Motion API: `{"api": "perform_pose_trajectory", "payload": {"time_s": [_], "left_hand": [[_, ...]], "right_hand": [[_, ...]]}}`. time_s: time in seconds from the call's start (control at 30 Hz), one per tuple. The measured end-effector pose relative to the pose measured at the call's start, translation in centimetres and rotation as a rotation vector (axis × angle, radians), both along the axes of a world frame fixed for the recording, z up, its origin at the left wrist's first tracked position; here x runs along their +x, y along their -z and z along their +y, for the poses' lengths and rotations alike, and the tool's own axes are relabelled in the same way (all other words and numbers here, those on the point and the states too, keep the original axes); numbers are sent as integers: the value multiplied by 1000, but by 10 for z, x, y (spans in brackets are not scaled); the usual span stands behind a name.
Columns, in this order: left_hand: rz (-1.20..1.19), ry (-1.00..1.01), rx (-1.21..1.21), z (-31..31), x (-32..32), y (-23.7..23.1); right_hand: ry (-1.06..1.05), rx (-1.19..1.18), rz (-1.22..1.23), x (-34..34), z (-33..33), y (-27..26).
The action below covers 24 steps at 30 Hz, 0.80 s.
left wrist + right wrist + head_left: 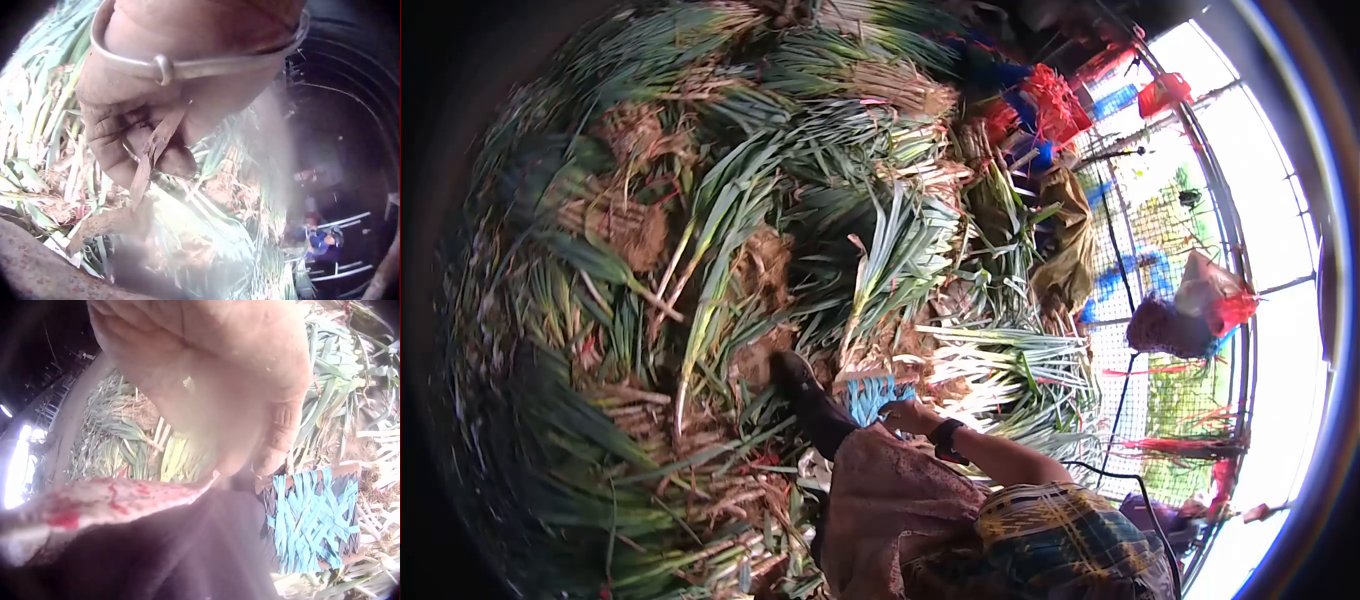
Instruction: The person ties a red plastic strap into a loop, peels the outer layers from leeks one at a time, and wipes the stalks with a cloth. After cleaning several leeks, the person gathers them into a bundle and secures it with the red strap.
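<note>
A small stool with a seat woven from blue strips (868, 398) (312, 519) stands beside the person's dark shoe. At its edge is the right hand (908, 417) (231, 381), a dark band on its wrist; the fingers bend onto the stool's frame and grip it, the thumb side blurred in the right wrist view. The left hand (162, 119), under a metal bangle, has curled fingers that pinch a thin brown dry strip (150, 150). In the head view the left hand cannot be made out.
Bundles of long green leafy stalks (880, 240) with soil on their roots cover the ground. A brown cloth (880, 500) lies over the person's lap. Mesh fencing (1170, 400) with hanging bags (1175, 325) stands at the right of the head view.
</note>
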State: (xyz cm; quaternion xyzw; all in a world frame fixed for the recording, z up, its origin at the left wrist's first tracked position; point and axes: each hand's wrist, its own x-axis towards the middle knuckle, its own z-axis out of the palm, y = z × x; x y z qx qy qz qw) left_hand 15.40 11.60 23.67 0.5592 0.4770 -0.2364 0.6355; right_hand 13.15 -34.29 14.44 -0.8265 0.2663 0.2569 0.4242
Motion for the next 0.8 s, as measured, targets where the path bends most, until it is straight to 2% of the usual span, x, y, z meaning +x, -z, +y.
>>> {"api": "perform_pose_trajectory", "payload": {"time_s": [0.03, 0.07, 0.1, 0.13, 0.17, 0.2, 0.23, 0.27, 0.3, 0.37, 0.43, 0.47, 0.5, 0.57, 0.63, 0.7, 0.73, 0.77, 0.8], "left_hand": [[-10, 18, 6, -9, 20, -3], [-33, 32, 15, -18, 40, -7], [-50, 58, 27, -29, 62, -13], [-72, 76, 40, -43, 83, -20], [-30, 100, 98, -66, 110, -28], [-4, 129, 70, -88, 137, -43], [-48, 133, 55, -97, 149, -38], [-19, 173, 18, -108, 167, -44], [-85, 232, 64, -123, 184, -50], [-31, 241, 32, -158, 214, -70], [-113, 394, 24, -158, 218, -56], [-107, 435, 47, -166, 226, -61], [-145, 456, -15, -165, 231, -60], [-120, 414, -21, -159, 241, -49], [-174, 386, 14, -153, 260, -58], [-153, 277, 45, -142, 275, -54], [-146, 211, 60, -136, 281, -44], [-134, 148, 74, -131, 285, -35], [-127, 236, 79, -132, 297, -33]], "right_hand": [[23, -14, 23, 1, -13, 11], [-27, -40, -64, -3, -32, 25], [39, 14, 96, 14, -48, 8], [201, 307, -163, -23, -74, 77], [117, 131, -51, 31, -80, -9], [128, 9, -7, 26, -96, 5], [-14, -40, -79, 16, -118, 31], [230, 171, -50, 30, -130, 19], [487, 375, -5, 39, -137, 1], [312, 284, -83, 51, -159, -5], [298, 220, -170, 59, -171, -4], [454, 266, -96, 69, -169, -14], [710, 373, -11, 86, -161, -32], [813, 380, 154, 90, -152, -34], [904, 623, 86, 80, -144, -23], [527, 328, 206, 77, -130, -8], [374, 260, 219, 79, -129, -15], [493, 325, 245, 90, -125, -25], [582, 451, 149, 91, -130, -22]]}}
